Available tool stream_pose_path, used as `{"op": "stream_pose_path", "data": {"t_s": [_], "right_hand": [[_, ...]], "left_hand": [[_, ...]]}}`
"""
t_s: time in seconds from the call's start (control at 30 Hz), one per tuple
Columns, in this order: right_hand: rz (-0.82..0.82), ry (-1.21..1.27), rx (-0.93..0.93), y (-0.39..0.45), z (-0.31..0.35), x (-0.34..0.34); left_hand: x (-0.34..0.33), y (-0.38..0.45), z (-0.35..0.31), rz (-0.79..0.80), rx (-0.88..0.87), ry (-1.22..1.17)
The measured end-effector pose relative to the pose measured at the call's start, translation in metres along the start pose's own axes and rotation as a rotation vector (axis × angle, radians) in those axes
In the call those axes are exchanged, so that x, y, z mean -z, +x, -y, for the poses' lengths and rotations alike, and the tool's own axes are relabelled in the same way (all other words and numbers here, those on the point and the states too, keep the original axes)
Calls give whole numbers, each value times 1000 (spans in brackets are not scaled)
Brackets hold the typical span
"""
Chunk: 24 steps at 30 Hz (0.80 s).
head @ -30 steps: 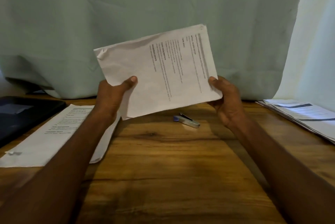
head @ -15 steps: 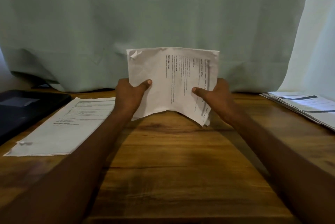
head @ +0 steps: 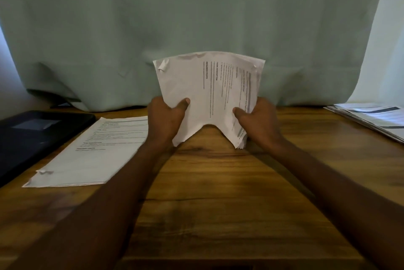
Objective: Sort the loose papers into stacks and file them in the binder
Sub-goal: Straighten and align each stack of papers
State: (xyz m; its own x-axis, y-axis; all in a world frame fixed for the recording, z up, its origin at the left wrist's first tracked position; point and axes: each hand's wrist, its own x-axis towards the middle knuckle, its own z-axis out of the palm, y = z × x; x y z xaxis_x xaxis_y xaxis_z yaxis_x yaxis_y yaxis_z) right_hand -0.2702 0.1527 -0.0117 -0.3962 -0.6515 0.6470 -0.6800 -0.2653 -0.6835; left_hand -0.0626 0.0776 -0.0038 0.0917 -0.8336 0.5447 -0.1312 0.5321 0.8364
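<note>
1. Head view, what is hidden or cut off: the sheaf of papers point(head: 209, 95) stands upright over the middle of the bench point(head: 218, 193), and its back pages cannot be counted; only stepped page edges show at its lower right corner. Its print runs sideways and is too blurred to read. Whether its lower corners touch the wood I cannot tell.
2. The fingers of both hands are behind the sheaf; only the thumbs show on its front.
3. The dark binder point(head: 32, 138) at the bench's left edge is cut off by the frame; whether it is open or closed I cannot tell.
4. The pile of papers point(head: 371, 119) at the far right corner runs out of the frame, so its sheets cannot be counted. It bears dark bands.
5. A green curtain point(head: 175, 18) covers everything behind the bench's far edge.
6. Head view, counts: two hands. The left hand point(head: 166, 119) grips the sheaf's lower left part, thumb pressed on the front. The right hand point(head: 258, 121) grips the lower right part the same way. The sheaf bows between them, so its bottom edge arches up.
7. Three groups of paper: the held sheaf, the right-corner pile, and a flat stack point(head: 96, 151) lying left of centre, just beside the binder, with one curled corner toward the near edge.
8. One binder.
</note>
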Motion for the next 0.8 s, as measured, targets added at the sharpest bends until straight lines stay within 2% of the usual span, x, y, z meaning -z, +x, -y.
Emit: {"op": "stream_pose_path", "data": {"t_s": [0.07, 0.2, 0.33, 0.47, 0.63, 0.73, 0.8], "right_hand": [[-2, -8, 17, 1, 1, 2], [134, -92, -41, 0, -8, -2], [46, -56, -15, 4, -2, 2], [178, -97, -61, 8, -7, 6], [46, 11, -30, 7, -2, 9], [182, -78, -67, 7, -10, 5], [199, -54, -89, 6, -13, 4]], "left_hand": [[0, 0, 0, 26, -9, 8], [-2, -7, 6, 79, 60, 48], [3, -1, 0, 41, -14, 35], [1, 2, 4, 72, 57, 110], [3, 4, -1, -21, -43, 58], [-5, -2, 6, 71, -15, 218], [-8, -7, 8, 78, -2, 248]]}}
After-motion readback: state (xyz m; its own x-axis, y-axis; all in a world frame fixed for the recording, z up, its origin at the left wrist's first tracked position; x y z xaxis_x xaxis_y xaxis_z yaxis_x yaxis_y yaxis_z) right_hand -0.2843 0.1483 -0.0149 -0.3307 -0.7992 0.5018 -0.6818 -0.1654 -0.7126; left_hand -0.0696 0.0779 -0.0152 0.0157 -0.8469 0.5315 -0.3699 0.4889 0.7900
